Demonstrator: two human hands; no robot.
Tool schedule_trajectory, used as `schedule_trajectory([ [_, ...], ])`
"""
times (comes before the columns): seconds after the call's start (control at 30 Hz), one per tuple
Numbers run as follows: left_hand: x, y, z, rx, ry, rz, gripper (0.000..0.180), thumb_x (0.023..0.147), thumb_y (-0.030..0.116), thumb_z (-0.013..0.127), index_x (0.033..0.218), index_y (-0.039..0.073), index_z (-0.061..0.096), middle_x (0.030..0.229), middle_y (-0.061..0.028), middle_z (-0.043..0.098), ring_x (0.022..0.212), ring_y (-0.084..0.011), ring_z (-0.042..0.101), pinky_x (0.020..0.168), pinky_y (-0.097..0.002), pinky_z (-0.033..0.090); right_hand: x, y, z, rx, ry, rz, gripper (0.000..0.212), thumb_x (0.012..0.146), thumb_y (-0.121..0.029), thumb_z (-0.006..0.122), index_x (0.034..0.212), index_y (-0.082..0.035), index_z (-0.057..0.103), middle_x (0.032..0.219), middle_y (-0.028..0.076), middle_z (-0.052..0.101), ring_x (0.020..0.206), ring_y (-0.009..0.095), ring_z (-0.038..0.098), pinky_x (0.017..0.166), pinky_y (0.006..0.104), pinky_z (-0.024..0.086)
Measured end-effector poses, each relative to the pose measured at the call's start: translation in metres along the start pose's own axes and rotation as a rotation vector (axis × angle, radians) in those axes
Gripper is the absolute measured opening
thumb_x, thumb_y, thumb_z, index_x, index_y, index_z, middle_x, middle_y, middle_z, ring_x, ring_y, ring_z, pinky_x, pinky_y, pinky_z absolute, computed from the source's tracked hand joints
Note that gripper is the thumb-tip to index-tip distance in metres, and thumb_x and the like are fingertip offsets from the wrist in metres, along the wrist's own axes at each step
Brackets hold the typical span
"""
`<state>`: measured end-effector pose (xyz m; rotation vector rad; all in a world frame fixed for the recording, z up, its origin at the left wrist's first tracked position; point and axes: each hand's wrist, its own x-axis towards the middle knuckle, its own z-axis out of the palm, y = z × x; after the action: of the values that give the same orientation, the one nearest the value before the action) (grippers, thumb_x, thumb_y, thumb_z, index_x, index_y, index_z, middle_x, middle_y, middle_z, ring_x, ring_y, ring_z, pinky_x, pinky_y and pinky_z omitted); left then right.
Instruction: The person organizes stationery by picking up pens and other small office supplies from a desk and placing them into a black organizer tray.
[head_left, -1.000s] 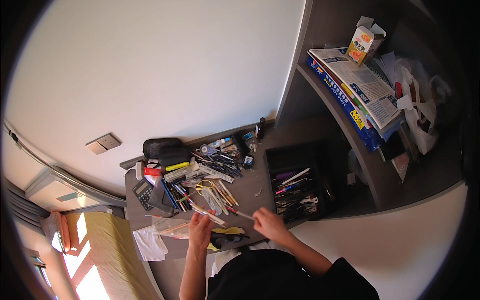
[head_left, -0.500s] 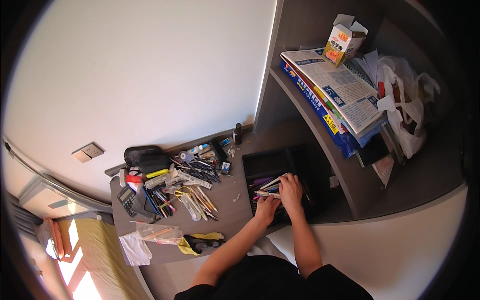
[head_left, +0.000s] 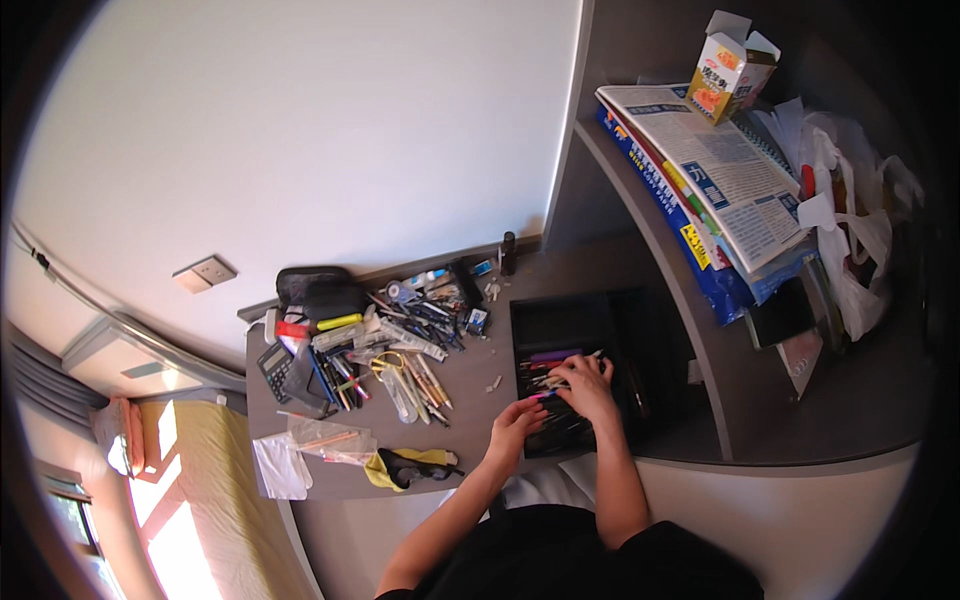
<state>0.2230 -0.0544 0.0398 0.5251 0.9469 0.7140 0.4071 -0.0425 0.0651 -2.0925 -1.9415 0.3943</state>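
A black, rectangular organiser tray (head_left: 585, 318) sits on the grey table (head_left: 470, 385) and serves as the landmark here. Both hands work over its near half. The right hand (head_left: 585, 385) lies flat on the heap of pens (head_left: 550, 372) inside the tray, fingers spread and bent onto the slim plastic barrels; whether it actually pinches one I cannot tell. The left hand (head_left: 515, 422) hovers at the tray's near-left corner, its fingertips closed in a light pinch on a thin pink-tipped pen (head_left: 543, 396) (a narrow stick, its long axis running roughly left to right, tip pointing into the tray).

Left of the tray, a loose scatter of pens and pencils (head_left: 400, 350) fans over the table, most lying slantwise. Farther left of it lie a soft black zip pouch (head_left: 318, 290), a dark calculator (head_left: 275, 368) and crinkled clear plastic bags (head_left: 325, 440). Right of the tray, a curved shelf carries stacked glossy books (head_left: 720, 190) with a small open carton (head_left: 728, 68) on top.
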Motion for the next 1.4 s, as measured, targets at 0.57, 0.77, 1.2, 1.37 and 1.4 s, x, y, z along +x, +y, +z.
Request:
schedule_trajectory([
  [0.57, -0.018, 0.03, -0.059, 0.349, -0.124, 0.14, 0.029, 0.097, 0.014, 0.053, 0.124, 0.002, 0.055, 0.107, -0.0069, 0.067, 0.099, -0.0139, 0.063, 0.085, -0.0265, 0.049, 0.005, -0.04, 0.012, 0.017, 0.263, 0.018, 0.037, 0.079, -0.007, 0.07, 0.115, -0.01, 0.063, 0.111, 0.009, 0.057, 0.111, 0.028, 0.05, 0.099, 0.0446, 0.033],
  [0.77, -0.065, 0.104, -0.179, 1.154, 0.281, 0.654, 0.018, 0.088, 0.017, 0.064, 0.1, 0.004, 0.068, 0.09, -0.0153, 0.068, 0.082, -0.0301, 0.067, 0.075, -0.0385, 0.053, -0.003, -0.095, 0.017, 0.297, 0.266, -0.043, 0.03, 0.084, -0.007, 0.065, 0.114, -0.005, 0.062, 0.111, 0.012, 0.058, 0.106, 0.032, 0.055, 0.094, 0.0411, 0.041],
  [1.2, -0.057, 0.158, -0.372, 2.11, 0.449, 0.674, 0.01, 0.075, 0.019, 0.064, 0.068, 0.012, 0.065, 0.077, -0.0041, 0.058, 0.083, -0.0222, 0.056, 0.075, -0.0374, 0.042, 0.017, -0.233, 0.075, 0.608, -0.059, -0.239, 0.022, 0.087, -0.008, 0.062, 0.108, -0.001, 0.063, 0.1, 0.014, 0.061, 0.087, 0.029, 0.063, 0.077, 0.0349, 0.05],
  [1.37, -0.061, 0.161, -0.369, 2.086, 0.292, 0.871, 0.006, 0.073, 0.015, 0.063, 0.074, 0.009, 0.063, 0.077, -0.0046, 0.056, 0.08, -0.0222, 0.055, 0.075, -0.0364, 0.042, 0.022, -0.25, 0.08, 0.588, -0.124, -0.215, 0.02, 0.085, -0.009, 0.064, 0.105, -0.003, 0.065, 0.099, 0.013, 0.062, 0.093, 0.033, 0.061, 0.081, 0.0385, 0.049],
  [1.4, -0.067, 0.164, -0.365, 2.043, 0.249, 0.928, 0.011, 0.072, 0.012, 0.064, 0.081, 0.008, 0.059, 0.08, -0.0051, 0.056, 0.082, -0.0226, 0.057, 0.077, -0.0373, 0.044, 0.023, -0.253, 0.082, 0.595, -0.151, -0.212, 0.02, 0.085, -0.009, 0.064, 0.105, -0.003, 0.065, 0.099, 0.013, 0.062, 0.093, 0.033, 0.061, 0.08, 0.0383, 0.049],
])
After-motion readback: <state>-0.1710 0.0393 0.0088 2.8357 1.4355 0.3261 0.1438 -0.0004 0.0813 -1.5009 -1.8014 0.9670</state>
